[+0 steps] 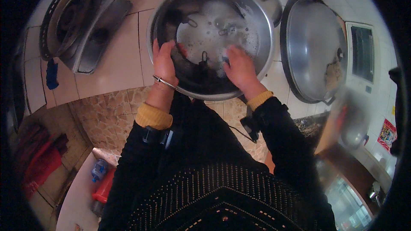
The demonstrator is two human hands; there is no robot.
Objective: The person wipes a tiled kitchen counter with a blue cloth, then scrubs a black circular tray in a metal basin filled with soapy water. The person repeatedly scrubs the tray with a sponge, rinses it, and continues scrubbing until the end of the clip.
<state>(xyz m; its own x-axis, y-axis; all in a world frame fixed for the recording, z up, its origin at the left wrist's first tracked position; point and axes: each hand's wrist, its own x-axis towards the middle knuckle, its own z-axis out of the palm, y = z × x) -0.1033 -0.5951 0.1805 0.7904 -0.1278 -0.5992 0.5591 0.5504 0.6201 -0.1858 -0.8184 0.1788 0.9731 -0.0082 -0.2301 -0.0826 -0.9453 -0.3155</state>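
Note:
A wide metal basin stands in front of me with foamy water in it. Inside it, half under the suds, lies a dark round pan-like thing; small wire loops show near it, and its exact kind is unclear. At the basin's left side my left hand, with a bangle at the wrist, is closed over the dark thing's edge. My right hand reaches into the basin from the lower right, fingers curled near the foam. Something small and dark shows by its fingertips, too blurred to name.
Right of the basin leans a large domed metal lid; a flatter round lid lies behind. A metal sink is set into the tiled counter at left, with a round perforated pan over it. A blue cloth hangs at the counter's edge.

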